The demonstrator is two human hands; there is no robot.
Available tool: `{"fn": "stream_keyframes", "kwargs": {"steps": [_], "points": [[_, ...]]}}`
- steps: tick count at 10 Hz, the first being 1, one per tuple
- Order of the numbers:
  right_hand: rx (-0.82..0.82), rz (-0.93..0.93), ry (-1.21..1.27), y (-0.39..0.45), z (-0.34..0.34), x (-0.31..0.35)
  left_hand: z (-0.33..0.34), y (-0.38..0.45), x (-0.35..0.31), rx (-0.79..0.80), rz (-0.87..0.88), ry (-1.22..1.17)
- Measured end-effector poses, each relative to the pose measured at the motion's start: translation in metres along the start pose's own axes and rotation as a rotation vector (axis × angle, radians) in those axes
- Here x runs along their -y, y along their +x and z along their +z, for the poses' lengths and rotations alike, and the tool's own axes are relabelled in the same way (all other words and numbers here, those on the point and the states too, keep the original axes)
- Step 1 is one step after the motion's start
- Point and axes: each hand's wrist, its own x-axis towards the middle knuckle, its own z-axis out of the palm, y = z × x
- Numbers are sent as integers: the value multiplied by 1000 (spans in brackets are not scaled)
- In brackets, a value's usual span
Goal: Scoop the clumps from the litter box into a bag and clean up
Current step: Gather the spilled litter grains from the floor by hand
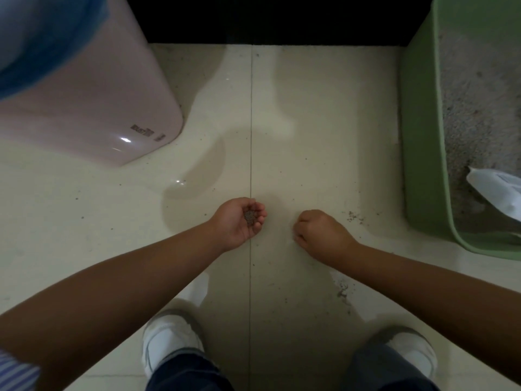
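On the floor tile beside the green litter box (423, 153), we cup our left hand (239, 220) palm-up round gathered stray litter grains (250, 217), while our right hand (318, 231), fingers curled down, seemingly pinches up more.

Bare forearms, striped sleeve (17, 371), dark jeans (186, 373), white sneakers (166, 340).

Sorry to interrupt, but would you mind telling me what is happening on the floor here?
A person is picking spilled litter grains off the cream tiled floor. The cupped left hand holds a small pile of grey grains, while the right hand gathers more. Scattered grains remain beside the green plastic litter box.
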Motion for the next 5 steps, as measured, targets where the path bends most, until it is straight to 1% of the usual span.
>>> {"fn": "stream_keyframes", "kwargs": {"steps": [1, 2, 4, 5], "points": [[48, -12, -72, 1, 2, 3, -1, -1, 1, 2, 1, 7], [8, -33, -140, 2, 3, 2, -3, -2, 2, 1, 2, 11], [5, -88, -223, -1, 1, -2, -4, -4, -1, 0, 16, 12], [-10, -125, -311, 0, -1, -2, -5, -5, -3, 3, 19, 8]]}}
